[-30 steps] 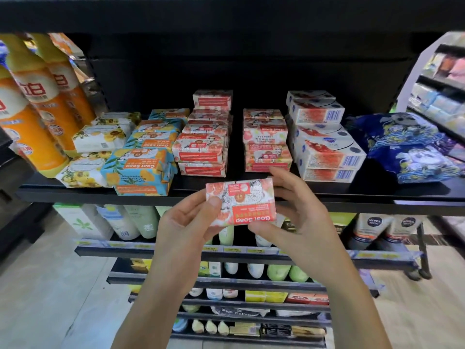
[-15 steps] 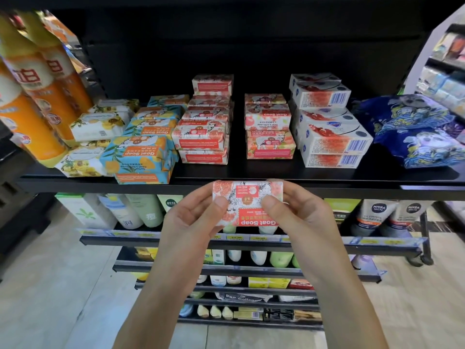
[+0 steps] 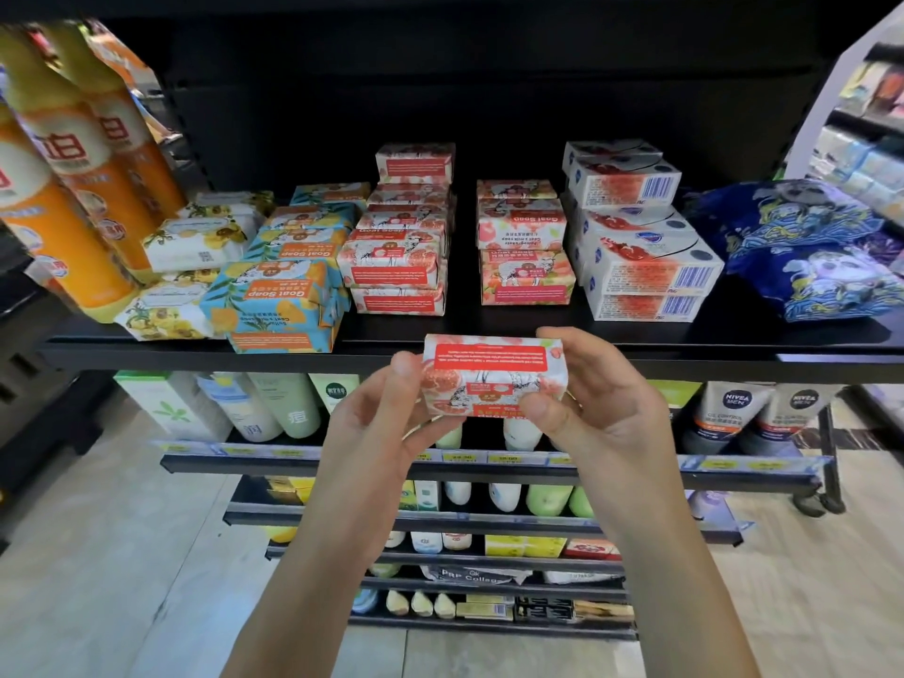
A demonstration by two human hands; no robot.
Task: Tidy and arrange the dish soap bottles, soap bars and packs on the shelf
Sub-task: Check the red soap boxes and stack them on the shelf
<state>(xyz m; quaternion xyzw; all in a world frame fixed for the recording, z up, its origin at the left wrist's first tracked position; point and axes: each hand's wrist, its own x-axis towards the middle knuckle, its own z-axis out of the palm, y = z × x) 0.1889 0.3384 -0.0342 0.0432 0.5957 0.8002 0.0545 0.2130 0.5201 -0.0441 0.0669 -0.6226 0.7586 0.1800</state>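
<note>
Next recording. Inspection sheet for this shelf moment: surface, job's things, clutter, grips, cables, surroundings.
Surface: black top shelf, stocked; front strip bare by the hands.
Job's things: red soap box held just before the shelf edge, print upside down; red soap stacks behind it; blue-yellow soap boxes and white-yellow soap packs left; white boxed bars right; orange bottles leaning far left; blue packs far right.
Clutter: nothing seen.
Grips: left hand and right hand each hold one end of the red soap box.
Cables: nothing seen.
Surroundings: lower shelves with bottles and tubes; floor; another shelf unit right.
</note>
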